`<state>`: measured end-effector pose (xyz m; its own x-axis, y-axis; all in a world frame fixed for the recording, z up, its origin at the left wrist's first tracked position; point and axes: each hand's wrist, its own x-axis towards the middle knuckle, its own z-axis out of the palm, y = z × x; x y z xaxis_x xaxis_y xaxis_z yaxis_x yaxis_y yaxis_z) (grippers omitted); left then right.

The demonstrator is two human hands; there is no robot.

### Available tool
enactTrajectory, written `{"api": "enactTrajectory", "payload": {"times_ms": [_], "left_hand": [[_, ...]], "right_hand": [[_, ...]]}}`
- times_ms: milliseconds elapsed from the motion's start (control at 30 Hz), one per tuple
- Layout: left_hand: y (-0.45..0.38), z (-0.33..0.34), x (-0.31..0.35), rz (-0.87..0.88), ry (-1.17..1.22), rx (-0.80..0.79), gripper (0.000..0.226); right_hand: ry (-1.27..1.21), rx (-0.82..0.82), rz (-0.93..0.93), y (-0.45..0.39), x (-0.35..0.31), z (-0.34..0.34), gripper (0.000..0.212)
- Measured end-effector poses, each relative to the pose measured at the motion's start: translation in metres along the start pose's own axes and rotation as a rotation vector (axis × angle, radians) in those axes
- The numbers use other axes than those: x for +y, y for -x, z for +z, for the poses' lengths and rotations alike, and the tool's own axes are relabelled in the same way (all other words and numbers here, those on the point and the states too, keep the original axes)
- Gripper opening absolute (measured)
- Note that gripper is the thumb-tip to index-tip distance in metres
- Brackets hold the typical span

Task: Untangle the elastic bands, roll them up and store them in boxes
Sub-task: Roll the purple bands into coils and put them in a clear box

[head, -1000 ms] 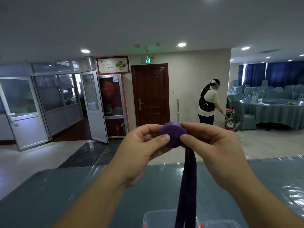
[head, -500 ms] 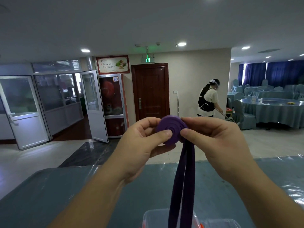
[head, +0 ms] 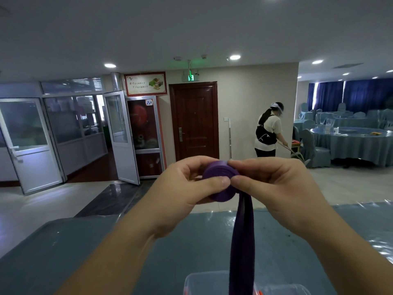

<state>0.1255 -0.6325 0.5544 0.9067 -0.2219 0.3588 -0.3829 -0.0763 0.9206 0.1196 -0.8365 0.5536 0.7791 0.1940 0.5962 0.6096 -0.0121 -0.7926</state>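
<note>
Purple elastic band, partly coiled, is pinched between both thumbs and curled fingers; left hand and right hand are closed round the roll, thumbs now meeting at its face; roll is held lower than a moment ago; unrolled tail hangs to the clear box on the table; rolling is judged unfinished.

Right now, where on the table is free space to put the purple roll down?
Bare blue tabletop shows left of the left hand and forearm, out to the table's edge. Another bare patch lies right of the right hand. The near middle is crowded: the clear box sits there, and the purple band hangs down over it.
</note>
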Motion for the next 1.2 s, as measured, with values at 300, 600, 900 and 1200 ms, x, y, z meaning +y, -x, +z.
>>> {"api": "enactTrajectory", "payload": {"times_ms": [300,600,900,1200], "left_hand": [[0.0,0.01,-0.011,-0.048,0.248,0.077,0.039],[0.001,0.003,-0.008,0.043,-0.096,0.057,0.03],[0.002,0.009,-0.011,-0.028,-0.178,-0.011,0.033],[0.0,0.007,-0.009,0.003,-0.002,0.068,0.041]], "right_hand": [[-0.047,0.094,0.009,0.001,0.009,-0.001,0.032],[0.002,0.057,-0.003,-0.001,0.009,-0.006,0.027],[0.126,-0.008,0.068,0.002,0.009,-0.014,0.024],[-0.054,0.09,-0.012,0.005,0.008,-0.008,0.03]]}}
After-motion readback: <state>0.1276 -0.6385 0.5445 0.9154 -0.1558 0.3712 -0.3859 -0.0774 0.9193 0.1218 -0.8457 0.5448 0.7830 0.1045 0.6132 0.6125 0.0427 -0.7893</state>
